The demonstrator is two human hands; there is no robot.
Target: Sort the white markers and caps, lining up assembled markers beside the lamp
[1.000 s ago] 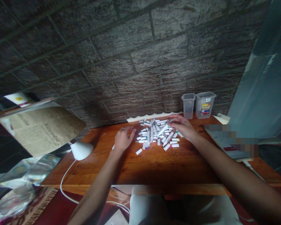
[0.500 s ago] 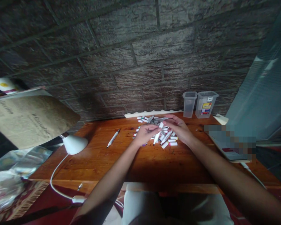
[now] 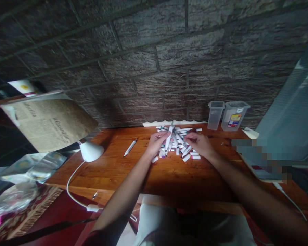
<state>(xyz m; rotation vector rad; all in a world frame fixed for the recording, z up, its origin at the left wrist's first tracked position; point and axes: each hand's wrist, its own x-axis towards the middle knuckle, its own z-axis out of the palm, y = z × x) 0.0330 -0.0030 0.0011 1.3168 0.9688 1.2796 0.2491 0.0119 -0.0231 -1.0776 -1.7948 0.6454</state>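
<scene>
Here, translucent bins [image 3: 234,118] stand right, near the desk's [image 3: 192,174] far edge; left hand [image 3: 156,143] pinches a marker [image 3: 168,142]; right hand's [image 3: 200,145] grip unclear.

Behind the wooden desk [image 3: 184,181] rises a dark block wall [image 3: 143,61], with a scalloped white strip [image 3: 149,124] along the desk's back edge, a narrow clear container [image 3: 216,116] and a wider labelled container [image 3: 234,118] at its back right, and a partly pixelated flat item [image 3: 261,167] at its right end. On the desk's left end stands a lamp [image 3: 51,124] with a printed shade; beyond that end are a white cup [image 3: 23,87], crumpled clear plastic [image 3: 20,198] and a fringed rug [image 3: 38,212].
</scene>
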